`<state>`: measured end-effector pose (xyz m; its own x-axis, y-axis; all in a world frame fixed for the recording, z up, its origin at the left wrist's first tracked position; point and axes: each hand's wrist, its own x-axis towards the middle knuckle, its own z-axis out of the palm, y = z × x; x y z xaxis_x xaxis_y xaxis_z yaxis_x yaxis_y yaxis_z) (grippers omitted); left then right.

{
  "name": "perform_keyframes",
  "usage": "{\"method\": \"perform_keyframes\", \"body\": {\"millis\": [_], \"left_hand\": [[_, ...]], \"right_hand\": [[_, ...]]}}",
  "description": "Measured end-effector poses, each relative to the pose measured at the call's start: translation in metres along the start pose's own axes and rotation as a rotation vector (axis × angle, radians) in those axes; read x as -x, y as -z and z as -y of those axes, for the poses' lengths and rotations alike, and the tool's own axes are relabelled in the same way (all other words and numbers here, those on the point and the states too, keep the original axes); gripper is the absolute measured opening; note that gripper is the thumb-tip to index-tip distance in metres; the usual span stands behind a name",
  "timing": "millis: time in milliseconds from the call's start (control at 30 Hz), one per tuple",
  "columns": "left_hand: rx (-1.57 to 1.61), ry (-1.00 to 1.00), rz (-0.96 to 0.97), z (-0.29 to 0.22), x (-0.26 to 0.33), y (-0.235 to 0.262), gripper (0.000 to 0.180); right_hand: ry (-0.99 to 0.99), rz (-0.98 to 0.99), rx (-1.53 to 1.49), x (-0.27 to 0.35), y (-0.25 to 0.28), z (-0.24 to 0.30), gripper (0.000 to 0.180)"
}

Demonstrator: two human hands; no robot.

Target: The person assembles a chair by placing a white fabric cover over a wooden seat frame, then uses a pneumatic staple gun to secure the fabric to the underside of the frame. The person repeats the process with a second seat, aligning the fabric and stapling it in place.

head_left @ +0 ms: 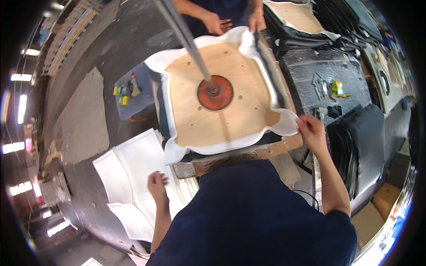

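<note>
White foam sheet point(202, 148) is draped over the bench point(248, 155) under a square plywood seat board point(222, 111), its wavy edges sticking out all round. A red round pad point(215, 93) on a grey metal rod point(182, 33) presses down on the middle of the board.

Room's a workshop: dark, scuffed concrete floor point(111, 57), strip lights along the left wall, and a dark worktop point(328, 75) to the right with small tools and a yellow-green item point(338, 88) on it. Black flat pieces point(359, 142) are stacked near the right edge. More white foam pieces point(133, 177) lie piled on the floor to the left, and a blue mat point(133, 95) with a few small bottles sits further back.

The person's right hand point(310, 131) is pinching the foam's near-right corner, fingers closed on it. Left hand point(157, 184) hangs low over the floor pile, curled loosely, holding nothing as far as I can see. Across the bench another person's hands point(233, 22) are at the far edge of the foam.
</note>
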<state>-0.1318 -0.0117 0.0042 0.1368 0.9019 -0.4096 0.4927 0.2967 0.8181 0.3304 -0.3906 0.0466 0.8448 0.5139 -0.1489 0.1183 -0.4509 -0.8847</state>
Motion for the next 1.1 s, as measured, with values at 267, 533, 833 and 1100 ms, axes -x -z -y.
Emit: {"method": "perform_keyframes", "body": {"millis": [267, 533, 833, 1100], "left_hand": [[0.58, 0.527, 0.492, -0.002, 0.038, -0.093, 0.034], [0.662, 0.553, 0.069, 0.004, 0.006, -0.105, 0.037], [0.639, 0.71, 0.195, 0.004, -0.011, -0.101, 0.032], [0.663, 0.512, 0.273, -0.016, -0.014, -0.11, 0.022]], "right_hand": [[-0.809, 0.457, -0.504, 0.059, -0.062, -0.03, 0.035], [-1.04, 0.133, -1.132, 0.054, -0.108, -0.045, 0.03], [-1.066, 0.262, -1.085, 0.052, -0.146, -0.013, 0.029], [-1.178, 0.384, -0.977, 0.053, -0.212, 0.025, 0.027]]}}
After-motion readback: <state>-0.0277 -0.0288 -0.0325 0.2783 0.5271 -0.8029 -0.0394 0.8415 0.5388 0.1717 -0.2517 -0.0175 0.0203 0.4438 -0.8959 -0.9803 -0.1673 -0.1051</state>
